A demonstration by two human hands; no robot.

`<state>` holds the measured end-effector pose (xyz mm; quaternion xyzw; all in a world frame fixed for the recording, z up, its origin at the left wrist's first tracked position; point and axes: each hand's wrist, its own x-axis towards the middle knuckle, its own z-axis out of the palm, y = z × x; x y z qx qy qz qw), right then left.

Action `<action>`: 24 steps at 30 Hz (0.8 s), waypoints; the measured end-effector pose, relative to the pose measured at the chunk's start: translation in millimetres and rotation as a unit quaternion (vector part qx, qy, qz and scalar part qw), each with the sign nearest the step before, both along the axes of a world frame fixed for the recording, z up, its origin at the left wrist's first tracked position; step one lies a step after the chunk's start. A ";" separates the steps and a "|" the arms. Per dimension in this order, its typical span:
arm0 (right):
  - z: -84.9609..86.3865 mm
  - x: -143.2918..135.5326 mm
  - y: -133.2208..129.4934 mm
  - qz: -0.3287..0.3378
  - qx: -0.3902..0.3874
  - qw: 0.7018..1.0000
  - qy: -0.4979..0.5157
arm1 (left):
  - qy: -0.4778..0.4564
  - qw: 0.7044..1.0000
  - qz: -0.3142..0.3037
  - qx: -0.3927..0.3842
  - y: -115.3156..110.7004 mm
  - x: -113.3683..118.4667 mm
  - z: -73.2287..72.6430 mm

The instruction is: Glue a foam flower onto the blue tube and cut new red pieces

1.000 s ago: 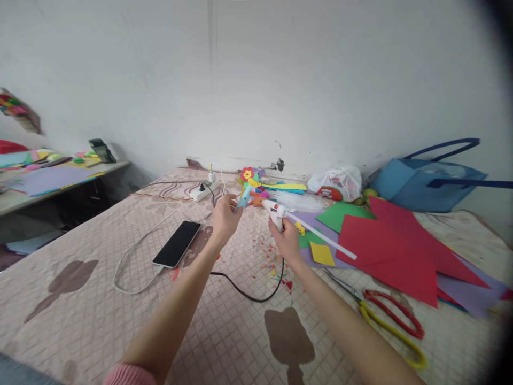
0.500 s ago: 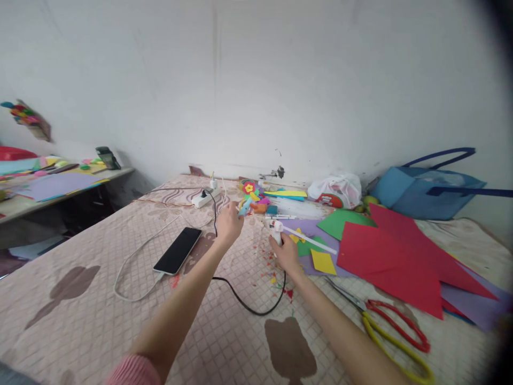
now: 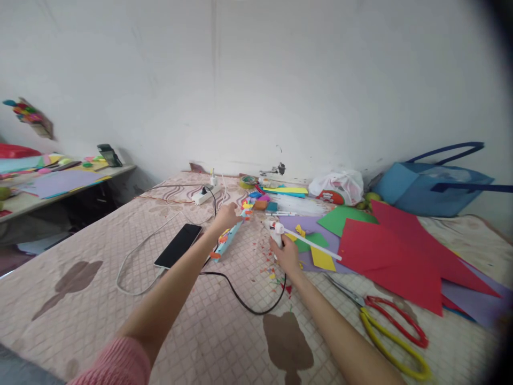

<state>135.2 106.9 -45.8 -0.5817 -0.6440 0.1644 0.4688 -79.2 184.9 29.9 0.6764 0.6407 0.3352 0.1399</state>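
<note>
My right hand [image 3: 287,252] is wrapped round a white glue gun [image 3: 276,231], from which a long white glue stick [image 3: 316,246] sticks out to the right. A black cord loops from the gun across the cloth. My left hand [image 3: 226,216] has its fingers closed at the upper part of a light-blue strip [image 3: 230,241] with small orange and yellow pieces on it. The strip slants down beside my left wrist, partly hidden by the hand and forearm.
A phone [image 3: 178,245] on a white cable and a power strip [image 3: 206,195] are at left. Scissors [image 3: 363,305], red sheets [image 3: 390,256], a green sheet [image 3: 347,220] and a blue bag [image 3: 430,187] lie right. Tape [image 3: 248,182] and clay pieces sit near the wall.
The light-blue strip now lies slanting below my left hand, where it was mostly hidden before. The flower piece by the tape no longer shows there. My right hand still grips the glue gun.
</note>
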 end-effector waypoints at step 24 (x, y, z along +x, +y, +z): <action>-0.2 3.1 -6.8 0.003 -0.021 1.000 0.008 | -0.043 0.928 -0.024 -0.370 37.8 -9.6 -20.6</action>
